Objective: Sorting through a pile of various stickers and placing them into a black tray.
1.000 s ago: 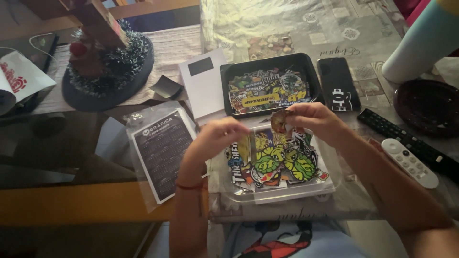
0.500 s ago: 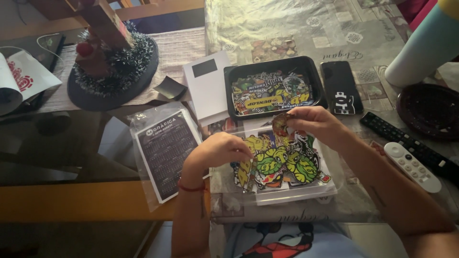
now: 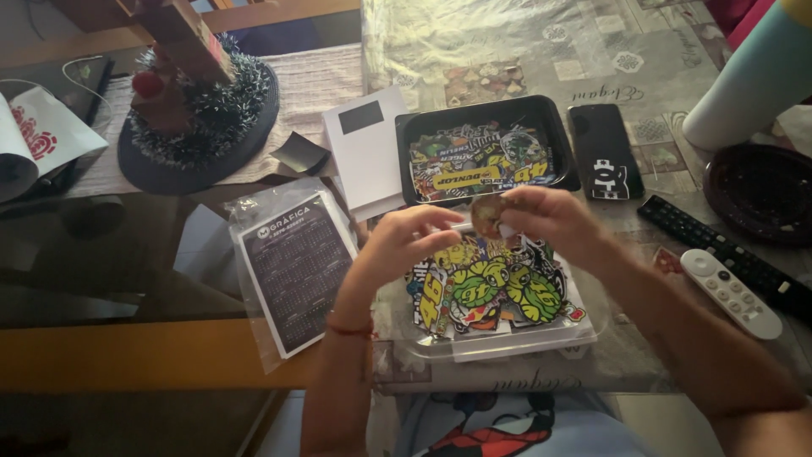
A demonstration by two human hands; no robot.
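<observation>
Small round sticker point(image 3: 486, 215) pinched between both hands — right hand point(image 3: 545, 222) gripping it, left hand point(image 3: 412, 241) fingertips closed at its edge.

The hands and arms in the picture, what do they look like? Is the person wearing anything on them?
Both arms are bare, with no sleeves in view. The left hand has a thin red string bracelet round its wrist. The right hand shows no bracelet, watch or glove. I can see no rings on the fingers.
</observation>
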